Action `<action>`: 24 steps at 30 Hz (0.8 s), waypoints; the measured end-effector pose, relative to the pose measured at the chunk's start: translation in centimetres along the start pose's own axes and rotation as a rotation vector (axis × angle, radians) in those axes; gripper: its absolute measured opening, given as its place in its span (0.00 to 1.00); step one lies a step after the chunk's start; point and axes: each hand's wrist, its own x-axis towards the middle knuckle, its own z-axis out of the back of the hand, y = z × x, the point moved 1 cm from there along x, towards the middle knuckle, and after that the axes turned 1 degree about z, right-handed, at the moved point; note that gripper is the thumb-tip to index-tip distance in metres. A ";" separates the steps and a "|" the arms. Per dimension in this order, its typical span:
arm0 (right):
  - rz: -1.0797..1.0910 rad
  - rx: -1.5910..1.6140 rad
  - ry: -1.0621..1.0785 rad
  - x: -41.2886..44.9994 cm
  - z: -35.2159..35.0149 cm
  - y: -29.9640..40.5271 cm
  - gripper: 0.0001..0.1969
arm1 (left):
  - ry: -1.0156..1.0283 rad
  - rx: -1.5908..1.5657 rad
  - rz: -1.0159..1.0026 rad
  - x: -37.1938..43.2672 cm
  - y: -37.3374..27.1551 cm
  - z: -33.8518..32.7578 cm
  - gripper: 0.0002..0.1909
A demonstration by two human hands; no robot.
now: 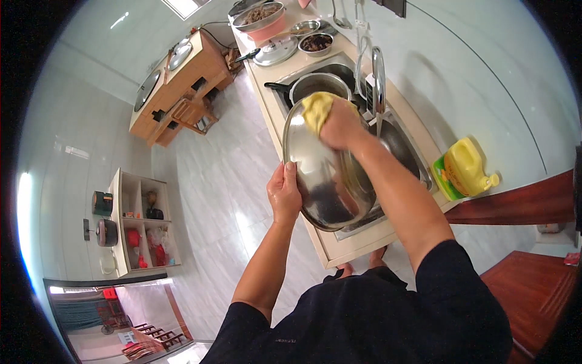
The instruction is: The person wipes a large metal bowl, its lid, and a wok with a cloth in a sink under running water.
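My left hand (285,192) grips the near left rim of a large oval stainless steel basin (318,164), thumb on top. The basin is held tilted over the double sink. My right hand (341,125) holds a yellow cloth (317,109) pressed to the basin's far end. Just beyond the cloth a metal pot (318,84) with a black handle sits in the far sink bowl. Water runs from the curved chrome faucet (378,68) towards the near sink bowl (400,145), which my right forearm and the basin partly hide.
Along the counter's far part stand a pressure cooker lid (276,51), a metal bowl of dark food (317,43), another metal bowl (305,28) and a pink basin (264,32) under a colander. A yellow plastic jug (464,166) stands at the counter's right end by the wall.
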 end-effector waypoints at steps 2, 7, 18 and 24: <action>0.219 -0.120 -0.323 -4.7 1.0 2.5 0.22 | 0.040 -0.081 0.054 0.3 0.1 -1.2 0.17; 0.385 -0.074 -0.195 -4.6 2.2 0.8 0.24 | 0.108 -0.196 0.092 0.9 1.1 -2.4 0.17; -0.099 0.671 -0.151 -2.0 -2.9 -18.4 0.16 | -0.001 -0.116 -0.010 1.3 1.4 -2.8 0.17; -0.171 0.617 -0.395 -11.6 -5.2 -20.1 0.20 | -0.008 -0.137 0.015 2.5 2.9 -1.3 0.16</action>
